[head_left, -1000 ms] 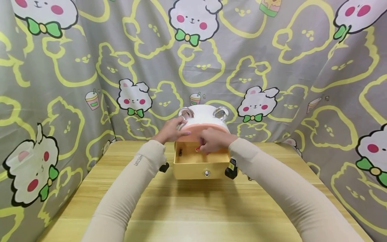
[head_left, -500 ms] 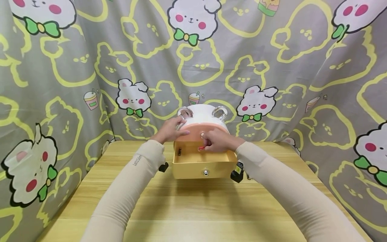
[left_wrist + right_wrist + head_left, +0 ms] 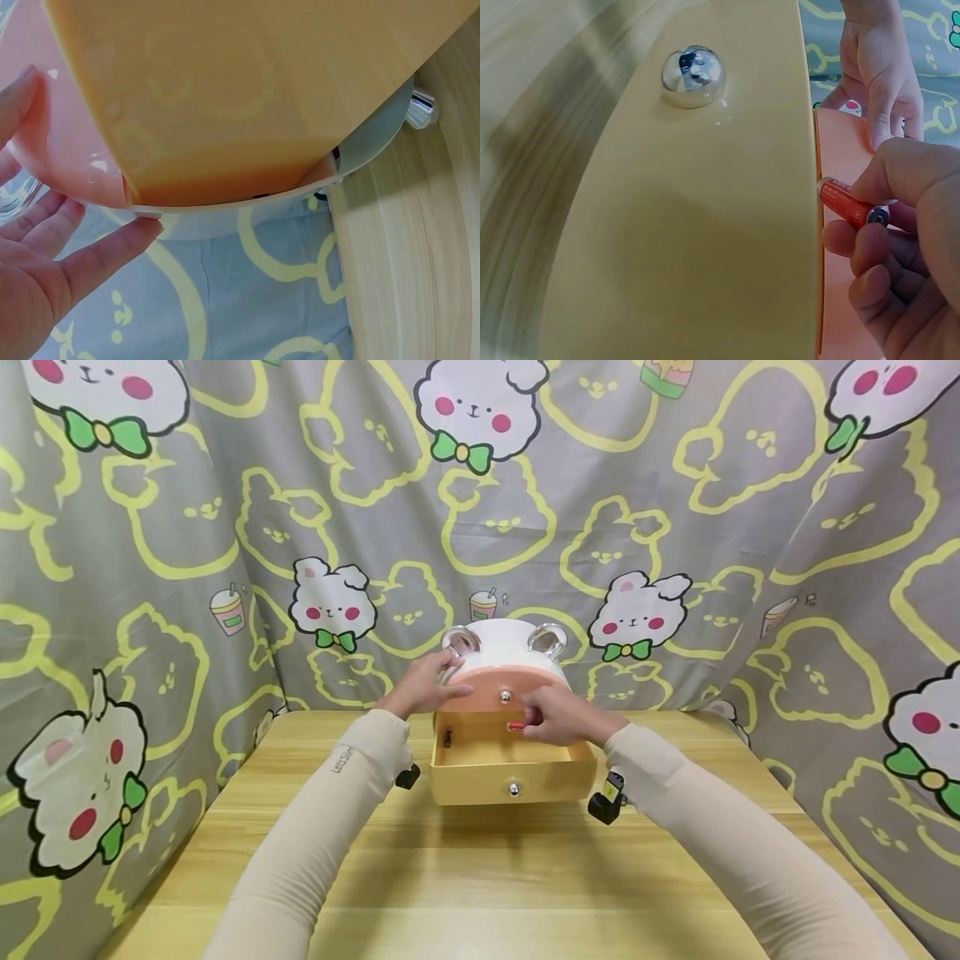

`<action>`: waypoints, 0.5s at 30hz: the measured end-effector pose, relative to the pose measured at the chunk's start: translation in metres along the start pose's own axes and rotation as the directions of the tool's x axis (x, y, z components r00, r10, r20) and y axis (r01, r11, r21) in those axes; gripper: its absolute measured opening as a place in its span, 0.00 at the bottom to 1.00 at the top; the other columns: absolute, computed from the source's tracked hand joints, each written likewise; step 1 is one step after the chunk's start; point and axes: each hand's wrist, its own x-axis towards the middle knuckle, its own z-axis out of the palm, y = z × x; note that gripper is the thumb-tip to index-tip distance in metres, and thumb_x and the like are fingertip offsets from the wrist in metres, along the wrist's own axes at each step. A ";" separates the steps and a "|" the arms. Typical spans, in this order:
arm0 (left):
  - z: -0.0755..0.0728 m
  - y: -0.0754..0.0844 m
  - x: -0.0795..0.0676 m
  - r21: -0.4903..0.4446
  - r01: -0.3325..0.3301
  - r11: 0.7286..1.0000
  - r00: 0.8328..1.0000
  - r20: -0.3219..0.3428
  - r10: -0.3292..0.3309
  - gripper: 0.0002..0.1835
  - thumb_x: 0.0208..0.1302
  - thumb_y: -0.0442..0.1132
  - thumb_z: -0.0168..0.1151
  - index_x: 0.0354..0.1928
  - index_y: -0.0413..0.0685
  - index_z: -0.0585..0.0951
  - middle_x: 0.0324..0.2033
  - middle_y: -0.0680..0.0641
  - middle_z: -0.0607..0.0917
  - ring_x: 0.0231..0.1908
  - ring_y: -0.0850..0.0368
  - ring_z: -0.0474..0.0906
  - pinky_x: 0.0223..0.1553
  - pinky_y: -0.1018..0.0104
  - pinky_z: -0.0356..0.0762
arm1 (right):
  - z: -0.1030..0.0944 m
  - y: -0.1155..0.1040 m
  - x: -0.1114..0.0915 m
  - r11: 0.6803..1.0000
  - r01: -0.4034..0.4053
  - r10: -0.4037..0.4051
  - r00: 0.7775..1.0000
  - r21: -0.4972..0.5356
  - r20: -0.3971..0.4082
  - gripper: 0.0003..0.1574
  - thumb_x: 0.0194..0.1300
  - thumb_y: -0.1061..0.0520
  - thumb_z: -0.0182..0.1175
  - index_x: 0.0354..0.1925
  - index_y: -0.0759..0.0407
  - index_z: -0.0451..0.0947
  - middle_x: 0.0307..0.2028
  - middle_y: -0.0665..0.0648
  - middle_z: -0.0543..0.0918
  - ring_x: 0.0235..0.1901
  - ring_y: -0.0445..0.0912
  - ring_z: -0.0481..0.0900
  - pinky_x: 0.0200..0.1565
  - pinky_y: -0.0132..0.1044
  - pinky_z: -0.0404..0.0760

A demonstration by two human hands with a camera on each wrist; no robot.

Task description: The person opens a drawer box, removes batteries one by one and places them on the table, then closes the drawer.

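Note:
A small desktop drawer cabinet has a white top [image 3: 501,642], clear ear-shaped rings, a pink upper drawer [image 3: 487,683] and a yellow lower drawer [image 3: 472,785]. The pink drawer is closed; the yellow one is pulled out. My left hand [image 3: 423,683] rests on the cabinet's left side, thumb against the pink front. In the left wrist view its fingers [image 3: 112,253] lie fairly straight along the case edge. My right hand [image 3: 562,714] pinches a red battery [image 3: 845,202] between thumb and fingers, above the yellow drawer's right part. A small dark thing [image 3: 447,737] shows inside that drawer at the left.
The cabinet stands at the back of a wood-grain table [image 3: 450,877]. A grey curtain [image 3: 405,535] with cartoon rabbits encloses the back and sides. Silver knobs [image 3: 513,790] stick out from the drawer fronts. A black wrist camera [image 3: 604,808] hangs beside the yellow drawer's right corner.
My right hand has moved right across the yellow drawer with the red battery, uncovering the pink drawer's knob. My left hand stays against the cabinet.

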 end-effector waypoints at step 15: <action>0.001 0.000 -0.001 0.005 -0.014 1.000 1.000 -0.011 0.014 0.24 0.57 0.49 0.72 0.51 0.44 0.76 0.52 0.41 0.79 0.49 0.44 0.72 0.53 0.51 0.69 | 0.000 0.005 -0.026 0.963 -0.104 0.084 0.992 0.248 0.089 0.09 0.59 0.70 0.59 0.33 0.59 0.71 0.26 0.51 0.80 0.25 0.42 0.80 0.27 0.35 0.81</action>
